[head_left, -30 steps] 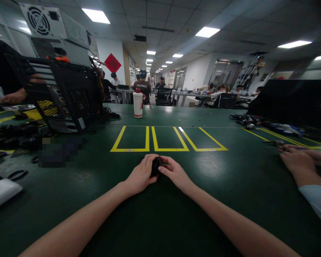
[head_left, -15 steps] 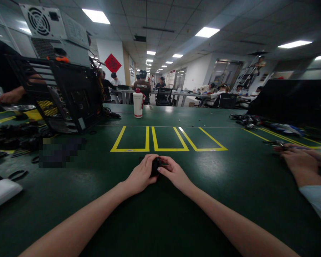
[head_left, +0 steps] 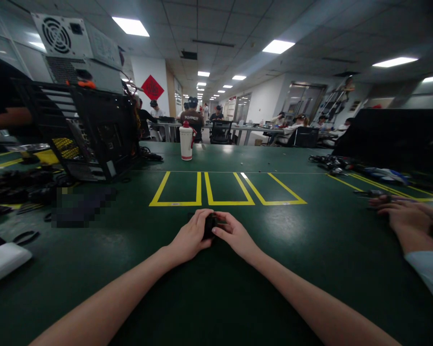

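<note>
A small, dark black object (head_left: 210, 226) is between my two hands, low over the green table; its kind cannot be made out. My left hand (head_left: 192, 236) wraps round its left side, with fingers over the top and the thumb beneath. From the right, my right hand (head_left: 234, 233) grips the object's edge between thumb and fingertips. Most of it is hidden behind the fingers. Just beyond the hands, yellow tape outlines (head_left: 230, 203) are marked on the tabletop.
A white bottle with a red lid (head_left: 186, 142) stands farther back. At left are an open black computer case (head_left: 94, 129) with power supplies (head_left: 75, 41) on top, and a white object (head_left: 5, 262). Another person's hands (head_left: 407, 216) work at right. Cables (head_left: 332, 163) lie beyond them.
My hands keep nearly the same hold on the black object. The view has tilted slightly. At the left, another person's arm has shifted outward, away from the computer case.
</note>
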Demonstrator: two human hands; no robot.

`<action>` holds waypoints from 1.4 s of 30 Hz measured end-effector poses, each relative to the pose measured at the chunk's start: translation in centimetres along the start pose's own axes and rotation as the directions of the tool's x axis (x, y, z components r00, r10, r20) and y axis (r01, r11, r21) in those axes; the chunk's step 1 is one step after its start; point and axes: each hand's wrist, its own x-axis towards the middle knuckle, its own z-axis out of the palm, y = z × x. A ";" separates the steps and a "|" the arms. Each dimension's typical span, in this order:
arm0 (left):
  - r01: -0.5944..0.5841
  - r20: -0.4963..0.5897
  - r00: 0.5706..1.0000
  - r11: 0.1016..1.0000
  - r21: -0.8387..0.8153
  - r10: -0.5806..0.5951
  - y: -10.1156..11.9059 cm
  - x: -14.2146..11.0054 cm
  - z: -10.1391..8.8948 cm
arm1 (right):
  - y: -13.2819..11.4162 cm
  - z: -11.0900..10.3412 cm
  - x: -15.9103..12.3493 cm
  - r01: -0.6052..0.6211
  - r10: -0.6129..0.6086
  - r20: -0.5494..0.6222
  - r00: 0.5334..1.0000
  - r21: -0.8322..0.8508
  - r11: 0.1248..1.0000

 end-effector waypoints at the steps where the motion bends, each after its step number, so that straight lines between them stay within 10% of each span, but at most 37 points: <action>1: -0.001 0.002 1.000 1.000 -0.003 0.001 0.0 0.0 0.0 | 0.0 0.0 0.0 -0.008 0.008 0.010 1.000 0.001 1.000; 42: 0.030 0.019 0.999 1.000 -0.003 -0.030 0.2 0.1 -0.2 | 0.4 -0.2 -0.2 0.057 -0.066 -0.076 0.995 -0.114 0.992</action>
